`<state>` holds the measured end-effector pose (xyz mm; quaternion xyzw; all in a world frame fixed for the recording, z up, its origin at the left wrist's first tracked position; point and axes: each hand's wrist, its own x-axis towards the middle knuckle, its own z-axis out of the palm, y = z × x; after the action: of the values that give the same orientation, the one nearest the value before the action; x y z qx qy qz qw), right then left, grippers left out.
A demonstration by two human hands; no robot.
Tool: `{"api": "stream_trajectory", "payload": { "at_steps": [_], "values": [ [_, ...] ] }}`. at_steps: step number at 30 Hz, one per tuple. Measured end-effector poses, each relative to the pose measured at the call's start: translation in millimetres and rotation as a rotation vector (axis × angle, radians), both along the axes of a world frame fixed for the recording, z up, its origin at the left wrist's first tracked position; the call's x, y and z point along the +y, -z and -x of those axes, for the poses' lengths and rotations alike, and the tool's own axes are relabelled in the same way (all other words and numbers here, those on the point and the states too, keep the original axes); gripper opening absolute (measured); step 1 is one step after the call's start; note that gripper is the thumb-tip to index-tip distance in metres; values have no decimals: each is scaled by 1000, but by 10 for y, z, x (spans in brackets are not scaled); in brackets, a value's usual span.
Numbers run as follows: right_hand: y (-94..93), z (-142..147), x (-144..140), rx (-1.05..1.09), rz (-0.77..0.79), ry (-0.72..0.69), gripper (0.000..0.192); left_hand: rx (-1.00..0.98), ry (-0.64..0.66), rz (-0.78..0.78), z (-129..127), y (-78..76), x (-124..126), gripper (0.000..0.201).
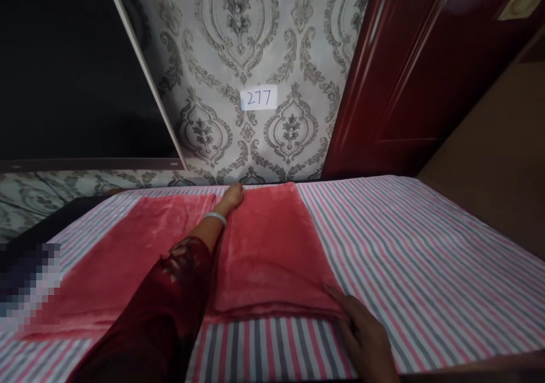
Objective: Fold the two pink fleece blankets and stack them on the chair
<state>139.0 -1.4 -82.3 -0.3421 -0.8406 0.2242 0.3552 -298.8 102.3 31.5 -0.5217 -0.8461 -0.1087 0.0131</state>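
Observation:
A plush red blanket [272, 247] lies folded on a striped cloth. Another red plush section [128, 247] spreads flat to its left; whether the two are one piece I cannot tell, since my left arm covers part of the join. Stretched far forward, my left hand [233, 196] is closed at the far left corner of the folded part, its fingertips hidden. My right hand [368, 335] is at the near right corner, thumb on top and the other fingers under the layered edge.
The pink, grey and white striped cloth [383, 230] covers the table. Behind it stands a patterned wall with a paper label reading 277 [259, 97]. A large dark screen [80, 71] is at left, a dark red door [404, 76] at right.

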Motion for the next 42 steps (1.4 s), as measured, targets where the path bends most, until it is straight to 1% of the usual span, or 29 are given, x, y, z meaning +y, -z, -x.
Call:
{"api": "stream_trajectory", "payload": {
  "at_steps": [2,4,6,7,8,9,10,11,13,15,17,19,22,24,27,31,35,37,39,42],
  "values": [
    [-39,20,-26,-13,-46,36,47,35,47,-36,-63,-141,-86,32],
    [-100,44,-31,-43,-172,81,45,61,136,-56,-196,-278,-257,29],
    [-186,77,-18,-82,-330,112,45,60,270,-39,-422,-346,-556,24],
    [-234,100,-9,-102,-393,111,46,54,347,-23,-567,-342,-754,20],
    [-282,128,-2,-122,-438,100,48,46,452,-6,-726,-315,-976,18],
    [-328,159,4,-140,-468,82,49,64,643,-12,-892,-268,-1211,20],
    [-371,193,9,-155,-492,56,49,80,788,-33,-1053,-207,-1447,22],
    [-407,227,13,-168,-508,31,47,99,861,-82,-1202,-137,-1670,23],
    [-465,284,28,-191,-529,-19,43,139,898,-176,-1441,11,-2032,22],
    [-508,318,58,-200,-539,-74,39,192,891,-276,-1596,152,-2241,17],
    [-549,327,100,-191,-533,-119,36,257,863,-366,-1691,274,-2305,12],
    [-591,319,143,-189,-511,-155,32,305,801,-420,-1751,368,-2281,13],
    [-642,300,186,-192,-458,-183,28,321,700,-430,-1783,456,-2210,21],
    [-657,294,197,-182,-416,-185,26,332,688,-412,-1766,487,-2191,23],
    [-648,292,193,-179,-396,-186,26,362,694,-411,-1704,500,-2220,23],
    [-593,280,176,-188,-472,-208,29,404,670,-435,-1631,485,-2313,22],
    [-519,257,174,-172,-505,-253,28,419,723,-381,-1611,502,-2370,21],
    [-487,249,181,-169,-493,-264,29,428,707,-348,-1608,507,-2374,21],
    [-464,244,185,-178,-460,-225,35,424,659,-321,-1601,487,-2378,20],
    [-460,235,170,-195,-366,-110,48,388,608,-284,-1560,422,-2403,26]
  ]
}}
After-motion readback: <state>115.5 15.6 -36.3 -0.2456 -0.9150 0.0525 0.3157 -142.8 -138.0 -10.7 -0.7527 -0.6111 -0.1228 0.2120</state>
